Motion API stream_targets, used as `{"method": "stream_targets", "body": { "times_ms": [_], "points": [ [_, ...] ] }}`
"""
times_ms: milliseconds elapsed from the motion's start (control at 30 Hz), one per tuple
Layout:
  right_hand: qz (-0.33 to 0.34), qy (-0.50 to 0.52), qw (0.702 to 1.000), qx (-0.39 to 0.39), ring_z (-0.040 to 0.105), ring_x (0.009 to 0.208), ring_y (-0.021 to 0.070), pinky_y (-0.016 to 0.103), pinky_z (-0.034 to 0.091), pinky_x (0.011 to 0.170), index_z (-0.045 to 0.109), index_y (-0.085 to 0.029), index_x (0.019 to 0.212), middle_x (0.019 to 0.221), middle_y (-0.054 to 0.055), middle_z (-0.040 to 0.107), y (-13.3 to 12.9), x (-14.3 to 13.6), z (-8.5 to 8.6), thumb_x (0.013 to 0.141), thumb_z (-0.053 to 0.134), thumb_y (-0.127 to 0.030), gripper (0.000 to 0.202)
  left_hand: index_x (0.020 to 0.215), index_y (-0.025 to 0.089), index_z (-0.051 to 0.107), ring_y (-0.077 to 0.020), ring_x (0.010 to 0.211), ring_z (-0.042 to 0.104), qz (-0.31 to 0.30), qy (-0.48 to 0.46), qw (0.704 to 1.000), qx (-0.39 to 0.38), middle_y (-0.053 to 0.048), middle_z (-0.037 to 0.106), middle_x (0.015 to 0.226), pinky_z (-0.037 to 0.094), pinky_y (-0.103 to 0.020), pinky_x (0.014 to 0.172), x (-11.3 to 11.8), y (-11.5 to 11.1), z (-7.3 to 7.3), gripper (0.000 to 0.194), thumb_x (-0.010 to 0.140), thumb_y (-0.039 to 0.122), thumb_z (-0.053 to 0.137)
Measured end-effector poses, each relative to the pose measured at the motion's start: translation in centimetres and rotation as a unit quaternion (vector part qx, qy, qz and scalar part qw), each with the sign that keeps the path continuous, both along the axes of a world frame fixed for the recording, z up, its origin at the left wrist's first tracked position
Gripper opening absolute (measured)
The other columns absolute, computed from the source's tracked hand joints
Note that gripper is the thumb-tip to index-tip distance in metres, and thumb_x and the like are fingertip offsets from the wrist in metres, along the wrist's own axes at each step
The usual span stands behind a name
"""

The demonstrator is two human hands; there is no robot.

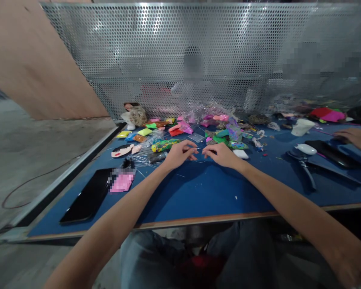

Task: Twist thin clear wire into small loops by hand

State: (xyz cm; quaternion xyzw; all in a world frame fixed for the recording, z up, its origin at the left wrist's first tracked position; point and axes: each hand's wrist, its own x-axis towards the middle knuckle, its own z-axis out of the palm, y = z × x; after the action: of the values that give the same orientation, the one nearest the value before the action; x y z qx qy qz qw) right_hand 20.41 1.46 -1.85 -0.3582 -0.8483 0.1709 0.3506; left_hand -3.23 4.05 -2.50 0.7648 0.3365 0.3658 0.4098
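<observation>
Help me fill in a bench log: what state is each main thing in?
Left hand, fingers curled; exact grip unclear
Right hand, fingers curled; exact grip unclear
Thin wire, curved, at the hands
Loose wires, scattered
Phone or tablet, lying flat, screen dark
Pliers, handles spread apart
Face cutout, lying flat, painted side up
Table, cluttered at the back

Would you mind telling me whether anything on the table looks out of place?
Mildly: a white scrap lies alone near the front edge of the table, and thin strands splay untidily left of the left hand. No clear spill or damage shows.
</observation>
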Motion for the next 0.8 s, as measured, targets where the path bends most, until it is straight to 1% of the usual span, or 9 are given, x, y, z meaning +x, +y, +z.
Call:
{"method": "stream_targets", "body": {
  "times_ms": [67, 133, 200, 267, 333, 400, 567, 667, 800],
  "points": [
    [0.005, 0.003, 1.000, -0.006, 0.066, 0.069, 0.0147, 0.026, 0.047, 0.071, 0.075, -0.019, 0.094, 0.082, 0.003, 0.076, 0.0, -0.1, -0.2, 0.098, 0.053, -0.023, 0.023, 0.111, 0.017, 0.061, -0.0193, 0.073, 0.076, -0.004, -0.003, 1.000, -0.007, -0.007, 0.078, 0.092, 0.062, -0.029, 0.067, 0.0, 0.0, 0.0, 0.038, 0.092, 0.050, 0.064],
    [0.002, 0.017, 0.999, -0.028, 0.065, 0.063, 0.0138, 0.025, 0.049, 0.065, 0.073, -0.018, 0.094, 0.081, 0.003, 0.075, 0.1, -0.2, -0.5, 0.098, 0.051, -0.024, 0.023, 0.109, 0.015, 0.062, -0.0197, 0.075, 0.077, -0.009, -0.005, 1.000, -0.020, -0.009, 0.078, 0.093, 0.062, -0.029, 0.067, 0.0, -0.1, 0.2, 0.040, 0.091, 0.051, 0.065],
    [-0.003, 0.042, 0.997, -0.058, 0.065, 0.058, 0.0131, 0.025, 0.050, 0.059, 0.071, -0.018, 0.095, 0.080, 0.004, 0.074, 0.2, -0.3, -0.8, 0.099, 0.050, -0.026, 0.023, 0.110, 0.014, 0.061, -0.0203, 0.077, 0.077, -0.019, -0.017, 0.998, -0.052, -0.011, 0.078, 0.095, 0.062, -0.029, 0.069, -0.1, -0.2, 0.4, 0.043, 0.089, 0.051, 0.069],
    [-0.007, 0.064, 0.995, -0.074, 0.066, 0.056, 0.0134, 0.025, 0.052, 0.057, 0.070, -0.017, 0.096, 0.079, 0.004, 0.073, 0.4, -0.2, -1.1, 0.099, 0.049, -0.027, 0.023, 0.115, 0.013, 0.060, -0.0211, 0.081, 0.077, -0.032, -0.039, 0.994, -0.094, -0.013, 0.077, 0.099, 0.062, -0.030, 0.072, -0.1, -0.3, 0.6, 0.048, 0.087, 0.050, 0.072],
    [-0.010, 0.076, 0.995, -0.070, 0.067, 0.057, 0.0140, 0.026, 0.053, 0.058, 0.069, -0.017, 0.097, 0.078, 0.004, 0.072, 0.5, -0.2, -1.3, 0.099, 0.049, -0.027, 0.022, 0.119, 0.013, 0.059, -0.0215, 0.085, 0.077, -0.044, -0.063, 0.989, -0.126, -0.015, 0.077, 0.104, 0.062, -0.031, 0.075, -0.2, -0.2, 0.6, 0.052, 0.085, 0.049, 0.075],
    [-0.010, 0.082, 0.995, -0.056, 0.066, 0.058, 0.0143, 0.027, 0.054, 0.059, 0.069, -0.018, 0.097, 0.078, 0.004, 0.071, 0.5, -0.2, -1.2, 0.099, 0.049, -0.026, 0.022, 0.122, 0.013, 0.059, -0.0217, 0.087, 0.077, -0.052, -0.082, 0.985, -0.139, -0.016, 0.077, 0.107, 0.062, -0.032, 0.077, -0.3, -0.2, 0.6, 0.055, 0.084, 0.049, 0.076],
    [0.009, 0.072, 0.997, -0.026, 0.065, 0.061, 0.0147, 0.028, 0.053, 0.062, 0.071, -0.019, 0.096, 0.079, 0.004, 0.072, 0.1, -0.5, -0.8, 0.099, 0.049, -0.025, 0.022, 0.116, 0.012, 0.062, -0.0215, 0.084, 0.077, -0.067, -0.092, 0.984, -0.139, -0.015, 0.078, 0.102, 0.062, -0.033, 0.078, -0.3, -0.5, 0.8, 0.052, 0.082, 0.048, 0.079],
    [0.011, 0.069, 0.997, -0.033, 0.065, 0.060, 0.0148, 0.028, 0.053, 0.063, 0.071, -0.019, 0.096, 0.079, 0.004, 0.072, -0.1, -0.6, -0.7, 0.099, 0.049, -0.024, 0.022, 0.112, 0.012, 0.063, -0.0212, 0.082, 0.077, -0.066, -0.082, 0.987, -0.121, -0.013, 0.078, 0.098, 0.061, -0.031, 0.076, -0.1, -0.7, 1.1, 0.049, 0.082, 0.048, 0.078],
    [0.003, 0.079, 0.996, -0.042, 0.065, 0.060, 0.0145, 0.028, 0.053, 0.061, 0.070, -0.019, 0.097, 0.079, 0.004, 0.072, -0.1, -0.5, -0.7, 0.099, 0.050, -0.026, 0.022, 0.109, 0.013, 0.060, -0.0208, 0.082, 0.077, -0.057, -0.074, 0.990, -0.104, -0.012, 0.078, 0.097, 0.061, -0.030, 0.075, 0.0, -0.8, 1.2, 0.047, 0.083, 0.048, 0.077]
  ]
}}
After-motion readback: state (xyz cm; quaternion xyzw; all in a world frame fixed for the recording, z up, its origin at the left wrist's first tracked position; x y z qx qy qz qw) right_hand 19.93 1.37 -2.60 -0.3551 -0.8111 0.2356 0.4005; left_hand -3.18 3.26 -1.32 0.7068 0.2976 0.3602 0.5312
